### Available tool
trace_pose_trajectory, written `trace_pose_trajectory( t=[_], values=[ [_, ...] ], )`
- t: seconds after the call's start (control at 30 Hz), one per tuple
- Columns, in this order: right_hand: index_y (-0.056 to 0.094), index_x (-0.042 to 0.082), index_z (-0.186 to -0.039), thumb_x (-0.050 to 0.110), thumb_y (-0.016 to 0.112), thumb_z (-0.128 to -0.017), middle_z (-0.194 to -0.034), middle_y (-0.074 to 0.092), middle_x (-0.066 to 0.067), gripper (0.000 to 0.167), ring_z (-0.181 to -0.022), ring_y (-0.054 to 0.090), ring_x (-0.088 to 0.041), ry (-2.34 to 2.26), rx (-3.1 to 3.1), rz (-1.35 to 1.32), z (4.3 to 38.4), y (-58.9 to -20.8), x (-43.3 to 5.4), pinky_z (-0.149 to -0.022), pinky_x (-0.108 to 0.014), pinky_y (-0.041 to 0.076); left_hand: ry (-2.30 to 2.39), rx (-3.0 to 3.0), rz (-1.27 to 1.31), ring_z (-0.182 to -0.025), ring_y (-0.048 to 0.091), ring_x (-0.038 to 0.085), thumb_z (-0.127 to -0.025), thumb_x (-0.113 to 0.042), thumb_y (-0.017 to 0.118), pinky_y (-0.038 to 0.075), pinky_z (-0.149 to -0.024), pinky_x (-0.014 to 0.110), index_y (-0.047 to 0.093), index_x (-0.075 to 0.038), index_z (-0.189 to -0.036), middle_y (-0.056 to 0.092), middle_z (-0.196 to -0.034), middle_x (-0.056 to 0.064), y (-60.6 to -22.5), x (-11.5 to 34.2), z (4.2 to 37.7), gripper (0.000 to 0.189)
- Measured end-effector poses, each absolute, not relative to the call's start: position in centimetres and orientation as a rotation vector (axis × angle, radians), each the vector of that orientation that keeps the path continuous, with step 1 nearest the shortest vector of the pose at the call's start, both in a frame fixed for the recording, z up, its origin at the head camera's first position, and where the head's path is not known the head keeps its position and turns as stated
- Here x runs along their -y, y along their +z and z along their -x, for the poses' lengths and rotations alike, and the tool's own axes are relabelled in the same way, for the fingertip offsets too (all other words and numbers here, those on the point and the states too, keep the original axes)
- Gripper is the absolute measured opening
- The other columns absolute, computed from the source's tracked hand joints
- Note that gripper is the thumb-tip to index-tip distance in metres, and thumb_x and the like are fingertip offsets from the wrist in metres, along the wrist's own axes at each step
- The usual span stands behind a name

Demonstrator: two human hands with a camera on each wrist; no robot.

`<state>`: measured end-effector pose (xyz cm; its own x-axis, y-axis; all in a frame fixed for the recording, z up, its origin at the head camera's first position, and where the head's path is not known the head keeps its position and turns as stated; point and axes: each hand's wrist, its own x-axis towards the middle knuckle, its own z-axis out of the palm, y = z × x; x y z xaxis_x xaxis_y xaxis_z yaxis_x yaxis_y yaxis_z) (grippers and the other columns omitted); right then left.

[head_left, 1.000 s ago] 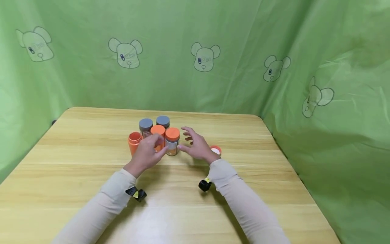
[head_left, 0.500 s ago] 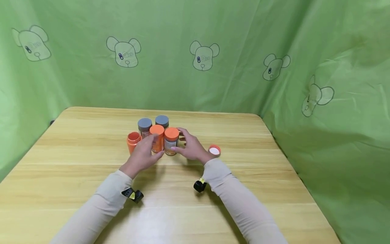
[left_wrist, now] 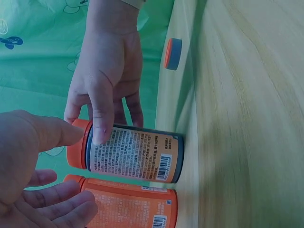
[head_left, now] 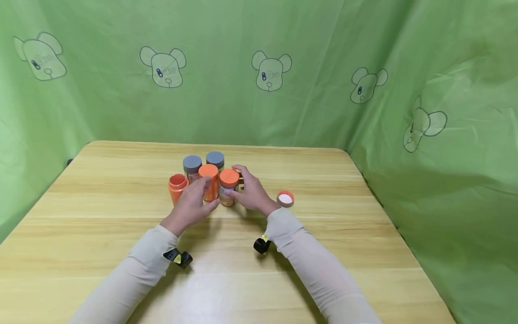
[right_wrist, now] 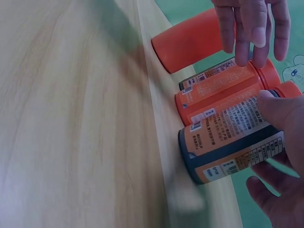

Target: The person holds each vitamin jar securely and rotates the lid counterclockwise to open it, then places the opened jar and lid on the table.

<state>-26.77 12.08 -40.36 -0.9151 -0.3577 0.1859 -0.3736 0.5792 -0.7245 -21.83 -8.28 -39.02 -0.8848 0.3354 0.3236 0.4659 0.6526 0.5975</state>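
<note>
My right hand (head_left: 251,191) grips a dark jar with an orange lid (head_left: 229,178); its thumb lies on the printed label and the other fingers go round the far side. In the right wrist view the jar (right_wrist: 228,137) leans slightly beside an orange jar (right_wrist: 216,92). My left hand (head_left: 189,203) hovers by that lidded orange jar (head_left: 210,191) with loosely bent fingers. Its thumb comes close to the dark jar's lid in the left wrist view; whether they touch I cannot tell. Left of it stands an uncapped orange bottle (head_left: 176,189), partly behind the left hand.
Two jars with grey lids, one at left (head_left: 192,163) and one at right (head_left: 215,158), stand behind the orange ones. A loose lid (head_left: 285,198) lies on the wooden table (head_left: 344,234), right of my right hand. Green curtains (head_left: 218,103) surround the table.
My right hand has moved left and taken hold of the dark jar, which now stands slightly apart from the orange jar. My left hand has drawn back a little to the left.
</note>
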Motion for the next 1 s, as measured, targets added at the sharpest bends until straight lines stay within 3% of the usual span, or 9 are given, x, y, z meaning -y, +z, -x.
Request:
trace_pose_trajectory(
  t=[0.23,0.4,0.67,1.0],
  values=[
    [0.040,0.011,-0.143,0.024,0.079,-0.083,-0.125,0.056,-0.008,0.073,-0.103,0.058,-0.019,1.180,2.807,-0.616,26.2,-39.9,-12.8,-0.083,-0.033,0.050,-1.027,2.677,0.681,-0.109,0.056,0.035,-0.084,-0.017,0.075,0.047,-0.092,0.047,0.046,0.008,-0.130,0.058,-0.118,0.023,-39.2,7.7,21.9,0.060],
    [0.039,0.010,-0.141,0.025,0.079,-0.083,-0.121,0.059,-0.008,0.072,-0.102,0.059,-0.019,1.224,2.795,-0.578,25.7,-39.7,-13.6,-0.083,-0.034,0.050,-1.060,2.679,0.690,-0.108,0.057,0.034,-0.082,-0.016,0.077,0.047,-0.092,0.046,0.048,0.007,-0.128,0.059,-0.117,0.022,-39.3,7.1,22.1,0.059],
    [0.035,0.025,-0.148,0.026,0.076,-0.085,-0.123,0.059,-0.008,0.075,-0.108,0.058,-0.021,1.209,2.769,-0.576,25.1,-39.6,-14.6,-0.092,-0.040,0.047,-1.051,2.747,0.697,-0.115,0.052,0.036,-0.079,-0.017,0.081,0.042,-0.098,0.049,0.044,0.008,-0.134,0.056,-0.123,0.023,-38.9,6.5,22.1,0.070],
    [0.047,0.015,-0.133,0.027,0.077,-0.083,-0.108,0.061,-0.008,0.059,-0.090,0.060,-0.020,1.170,2.737,-0.549,24.3,-39.0,-15.3,-0.076,-0.036,0.051,-1.056,2.847,0.688,-0.125,0.048,0.035,-0.075,-0.024,0.086,0.038,-0.103,0.049,0.040,0.004,-0.140,0.051,-0.135,0.023,-38.8,5.3,22.5,0.085]
  ],
)
